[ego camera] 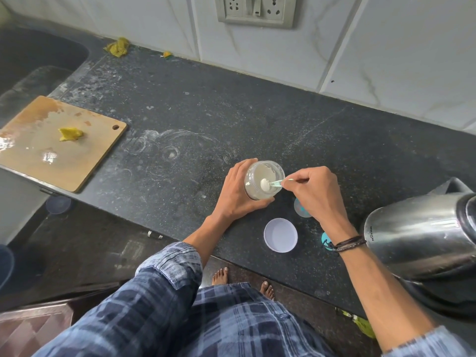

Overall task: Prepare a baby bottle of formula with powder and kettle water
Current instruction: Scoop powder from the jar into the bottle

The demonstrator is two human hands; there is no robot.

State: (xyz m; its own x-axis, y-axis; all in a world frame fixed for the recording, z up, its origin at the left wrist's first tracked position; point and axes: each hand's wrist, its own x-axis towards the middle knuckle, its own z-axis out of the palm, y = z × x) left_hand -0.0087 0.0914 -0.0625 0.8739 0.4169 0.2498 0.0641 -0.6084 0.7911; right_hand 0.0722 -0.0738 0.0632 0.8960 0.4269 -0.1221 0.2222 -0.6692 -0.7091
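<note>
Your right hand [314, 191] is pinching the far end of the small teal scoop [273, 183] between thumb and fingertips. The scoop's bowl is heaped with white powder and is hanging just over the open mouth of the powder jar [264, 180]. Your left hand [237, 194] is wrapping round the left side of that jar, thumb on the near wall and fingers on the far one, steadying it on the surface [206, 119]. The scoop is looking thin and light, so it is probably going to tip easily; the loose powder is likely to spill at any tilt, and a level carry from the handle end is suiting it best. The jar is looking like clear plastic, light and only part full, so a hold round its waist is what is stopping it from skidding. Its white lid [280, 235] is lying upturned just on the near side of the jar. A clear, teal-marked piece [300, 208] is showing partly behind your right hand; whether that is the bottle I cannot tell. The steel kettle [417, 238] is standing at the right edge, probably heavy and possibly hot, and best taken by its handle. The dark speckled surface is carrying dried white rings and dust. A wooden cutting board [59, 145] with a yellow scrap [70, 134] is lying at the far left beside a dark sink [31, 60]. A pale tiled wall [386, 47] with a socket plate [255, 10] is running along the far side.
</note>
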